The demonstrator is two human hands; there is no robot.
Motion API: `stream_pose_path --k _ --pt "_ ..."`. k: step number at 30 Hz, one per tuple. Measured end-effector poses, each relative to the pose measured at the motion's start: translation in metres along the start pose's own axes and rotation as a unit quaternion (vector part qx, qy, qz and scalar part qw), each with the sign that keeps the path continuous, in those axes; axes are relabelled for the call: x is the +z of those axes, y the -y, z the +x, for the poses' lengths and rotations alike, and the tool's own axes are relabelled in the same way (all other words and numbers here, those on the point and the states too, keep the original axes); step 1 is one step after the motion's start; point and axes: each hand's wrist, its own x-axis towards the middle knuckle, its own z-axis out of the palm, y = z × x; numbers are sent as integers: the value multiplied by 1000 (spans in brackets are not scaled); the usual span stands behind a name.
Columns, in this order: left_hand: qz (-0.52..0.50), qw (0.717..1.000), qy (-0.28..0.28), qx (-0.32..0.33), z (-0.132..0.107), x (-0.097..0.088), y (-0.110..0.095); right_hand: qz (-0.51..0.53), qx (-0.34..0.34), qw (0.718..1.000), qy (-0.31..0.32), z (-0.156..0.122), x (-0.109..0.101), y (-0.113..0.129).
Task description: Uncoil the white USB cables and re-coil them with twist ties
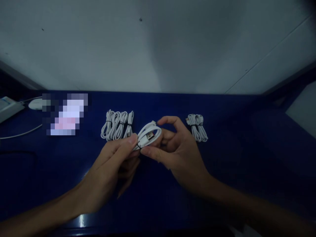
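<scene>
A coiled white USB cable [149, 133] with a black tie round it is held up between both hands. My left hand [111, 164] pinches its lower end between thumb and fingers, close to the tie. On the other side, my right hand [180, 148] has its fingers around the coil, thumb by the tie and index finger at the cable's upper end. The metal USB plug shows inside the loop. Behind my left hand lies a row of several tied white cables [115, 125], partly hidden by it. Beyond my right hand are more tied white cables [197, 128].
The tabletop [158, 204] is dark blue and glossy, ending at a pale wall [98, 49]. At the left sit a blurred-out bright object [70, 113], a white rounded device [36, 104] with a cord, and a white box-like thing [10, 108].
</scene>
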Motion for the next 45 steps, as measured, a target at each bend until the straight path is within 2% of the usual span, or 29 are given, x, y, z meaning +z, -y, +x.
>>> stream_pose_path --k 3,6,8,11,17,21,23,30,37,45 --pt "-34 998 51 -7 1 -3 0 6 15 997 79 5 -6 5" --pt "-70 988 123 -56 2 -6 -2 -5 -1 991 134 9 -10 10" --pt "-79 982 150 -83 2 -7 -5 -18 -17 990 136 10 -11 12" --pt "-83 980 162 -76 5 -7 -7 -27 -29 990 136 12 -11 12" --pt "-80 973 206 -71 8 -10 -9 -37 -11 985 166 15 -15 19" --pt "-64 966 232 -100 9 -17 -7 -46 4 980 193 19 -22 22" --pt "-81 954 281 -70 11 -20 -5 -42 11 979 200 21 -25 21" --pt "-86 958 265 -70 14 -20 -2 -82 55 977 190 22 -28 24" --pt "-12 954 283 -103 11 -14 -18 -96 120 953 260 25 -29 33" --pt "20 941 312 -129 8 -6 -29 -127 121 934 312 25 -33 40"
